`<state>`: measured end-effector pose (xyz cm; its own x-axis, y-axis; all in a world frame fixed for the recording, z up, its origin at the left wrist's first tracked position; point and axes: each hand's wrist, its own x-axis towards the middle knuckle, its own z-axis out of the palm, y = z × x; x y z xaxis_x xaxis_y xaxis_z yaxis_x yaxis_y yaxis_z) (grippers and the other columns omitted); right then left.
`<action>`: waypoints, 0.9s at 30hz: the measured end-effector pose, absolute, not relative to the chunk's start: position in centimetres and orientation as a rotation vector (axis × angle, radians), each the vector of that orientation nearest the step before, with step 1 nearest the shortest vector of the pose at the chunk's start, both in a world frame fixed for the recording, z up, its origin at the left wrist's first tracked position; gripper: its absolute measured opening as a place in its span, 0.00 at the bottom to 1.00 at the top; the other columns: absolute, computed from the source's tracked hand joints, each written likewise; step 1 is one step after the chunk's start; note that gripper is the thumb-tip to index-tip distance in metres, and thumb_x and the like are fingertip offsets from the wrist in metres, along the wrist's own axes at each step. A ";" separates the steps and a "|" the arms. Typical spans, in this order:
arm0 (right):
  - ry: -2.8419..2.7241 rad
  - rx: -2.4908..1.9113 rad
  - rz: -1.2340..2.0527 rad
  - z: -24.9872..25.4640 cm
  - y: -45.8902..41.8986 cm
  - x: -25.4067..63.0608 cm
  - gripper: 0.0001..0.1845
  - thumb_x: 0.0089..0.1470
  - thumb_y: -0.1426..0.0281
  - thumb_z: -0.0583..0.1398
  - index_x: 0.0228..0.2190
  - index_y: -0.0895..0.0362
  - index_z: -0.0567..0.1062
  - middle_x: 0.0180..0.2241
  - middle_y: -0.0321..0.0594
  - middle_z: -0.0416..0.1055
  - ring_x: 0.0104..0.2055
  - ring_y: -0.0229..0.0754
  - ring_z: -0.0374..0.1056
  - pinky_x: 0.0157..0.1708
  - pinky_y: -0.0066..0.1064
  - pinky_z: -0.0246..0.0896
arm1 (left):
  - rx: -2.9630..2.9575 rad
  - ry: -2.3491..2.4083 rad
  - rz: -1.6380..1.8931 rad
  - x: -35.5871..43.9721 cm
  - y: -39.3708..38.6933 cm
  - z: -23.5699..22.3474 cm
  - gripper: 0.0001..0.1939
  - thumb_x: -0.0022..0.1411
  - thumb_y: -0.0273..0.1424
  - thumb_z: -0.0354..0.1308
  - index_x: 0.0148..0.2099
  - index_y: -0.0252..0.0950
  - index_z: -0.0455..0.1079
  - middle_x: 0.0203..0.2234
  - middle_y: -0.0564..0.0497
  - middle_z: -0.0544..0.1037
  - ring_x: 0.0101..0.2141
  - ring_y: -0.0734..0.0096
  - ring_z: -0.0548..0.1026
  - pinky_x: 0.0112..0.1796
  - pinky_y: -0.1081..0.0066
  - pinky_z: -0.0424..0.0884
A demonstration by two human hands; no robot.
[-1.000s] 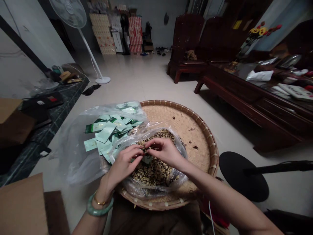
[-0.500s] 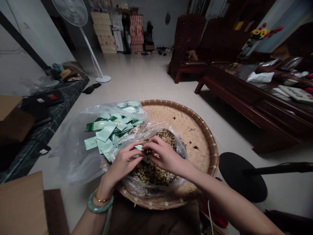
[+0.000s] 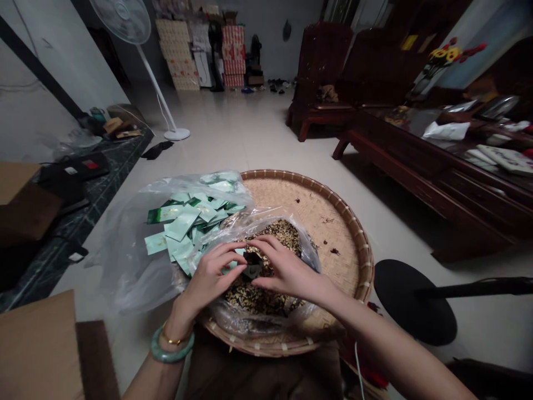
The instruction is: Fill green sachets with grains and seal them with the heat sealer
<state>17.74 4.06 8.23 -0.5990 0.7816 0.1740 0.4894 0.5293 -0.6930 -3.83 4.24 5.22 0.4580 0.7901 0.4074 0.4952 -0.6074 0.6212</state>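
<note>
A small pale green sachet (image 3: 238, 253) is between my two hands, its dark mouth spread apart. My left hand (image 3: 214, 272) grips its left side with bent fingers. My right hand (image 3: 283, 266) curves around the right side, thumb and fingers wider apart and touching the mouth's edge. Just below lies a clear plastic bag (image 3: 310, 250) of loose dark and pale yellow dried mix (image 3: 258, 297). To the left, a larger clear bag (image 3: 133, 278) holds many similar green sachets (image 3: 183, 222). Both bags rest on a round woven bamboo tray (image 3: 341, 222).
Dark crumbs (image 3: 334, 251) lie on the tray's right side. A black round stand base (image 3: 414, 303) stands at right, a cardboard box (image 3: 41, 344) at lower left. Further off are a white fan (image 3: 177, 134), a dark wooden table (image 3: 416, 161) and a wooden chair (image 3: 318, 83).
The fingers of my right hand have spread and moved slightly from the left hand's, so the sachet's dark mouth now shows wider. The bags and tray stay in place.
</note>
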 end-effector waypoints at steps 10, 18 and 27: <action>-2.099 -0.924 0.630 5.6 3.5 17.0 0.08 0.54 0.79 0.57 0.34 0.58 0.74 0.32 0.41 0.72 0.34 0.39 0.69 0.33 0.29 0.66 | 2.266 1.014 1.049 -3.5 4.7 4.6 0.02 0.60 0.27 0.59 0.34 0.36 0.70 0.29 0.51 0.76 0.34 0.69 0.73 0.36 0.69 0.69; -2.168 -1.070 0.473 7.1 3.7 18.8 0.12 0.54 0.70 0.62 0.42 0.55 0.75 0.45 0.46 0.71 0.48 0.46 0.66 0.46 0.40 0.63 | 2.155 1.059 1.137 -3.1 5.3 4.4 0.02 0.58 0.27 0.61 0.36 0.36 0.72 0.28 0.52 0.77 0.31 0.72 0.74 0.33 0.72 0.69; -2.160 -1.119 0.652 6.7 5.1 18.1 0.03 0.55 0.73 0.61 0.34 0.57 0.74 0.32 0.39 0.73 0.35 0.38 0.69 0.35 0.29 0.62 | 1.739 1.138 1.307 -2.0 5.8 2.5 0.06 0.55 0.29 0.63 0.36 0.34 0.72 0.29 0.50 0.77 0.30 0.71 0.75 0.33 0.72 0.72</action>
